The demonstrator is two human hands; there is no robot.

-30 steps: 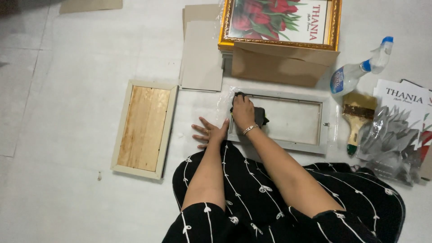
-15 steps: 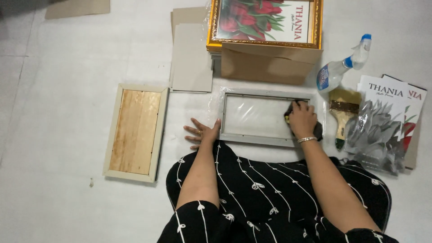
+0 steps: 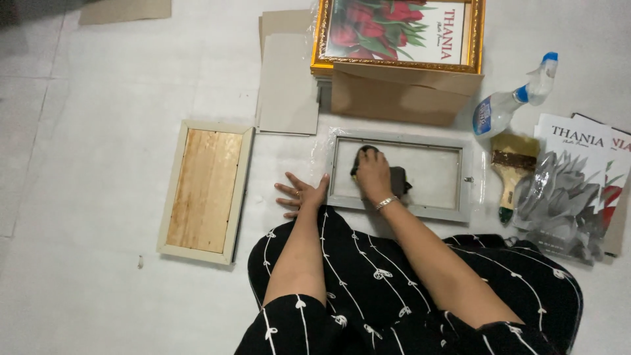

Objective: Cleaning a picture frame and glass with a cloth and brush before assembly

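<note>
Right hand (image 3: 373, 176) is curled over a dark cloth (image 3: 396, 179), pressing it onto the glass pane of the grey frame (image 3: 399, 141); fingers closed on the cloth, a bracelet at the wrist. Left hand (image 3: 303, 196) lies flat on the floor, fingers spread wide, thumb touching the grey frame's left edge; it holds nothing. The grey frame lies flat on the white floor on a sheet of clear plastic, directly in front of the person's lap: long rectangle, pale pane, narrow grey border, a small fitting on its right side. Left of the grey frame, well apart: one cream frame (image 3: 205, 190), face down, wood backing showing. Beyond the grey frame: one brown cardboard box (image 3: 402, 95) carrying one gold-framed picture of red flowers (image 3: 398, 33); grey backing boards (image 3: 288, 82) stacked beside it, count unclear. Right of the grey frame: one spray bottle (image 3: 513, 98), one paintbrush (image 3: 511, 172), printed sheets in plastic (image 3: 570, 197), count unclear.
</note>
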